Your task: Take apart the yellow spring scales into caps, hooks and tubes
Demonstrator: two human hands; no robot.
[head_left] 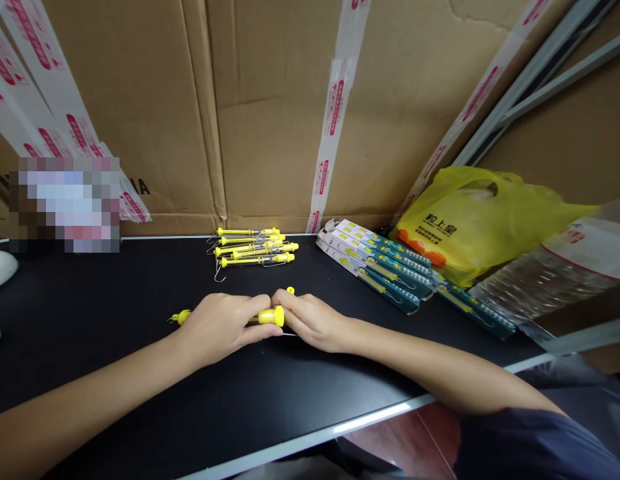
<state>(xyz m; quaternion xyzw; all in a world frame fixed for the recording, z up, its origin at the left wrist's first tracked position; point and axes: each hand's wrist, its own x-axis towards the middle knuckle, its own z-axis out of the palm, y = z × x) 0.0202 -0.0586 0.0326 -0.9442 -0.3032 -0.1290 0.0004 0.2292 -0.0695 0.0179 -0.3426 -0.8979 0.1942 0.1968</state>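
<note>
My left hand (223, 325) is wrapped round a yellow spring scale (270, 316) that lies on the black table (115, 347); its hooked tip sticks out past my wrist at the left. My right hand (313, 321) pinches the scale's wide yellow end from the right. A small yellow piece (291, 291) sits just behind my right fingers. Behind my hands lies a pile of several more yellow spring scales (255, 250) with wire hooks.
A row of packaged scales on teal and white cards (385, 267) lies at the right, beside a yellow plastic bag (470, 220) and a clear bag (555, 267). Taped cardboard (270, 113) walls the back. A white object (0, 268) sits far left.
</note>
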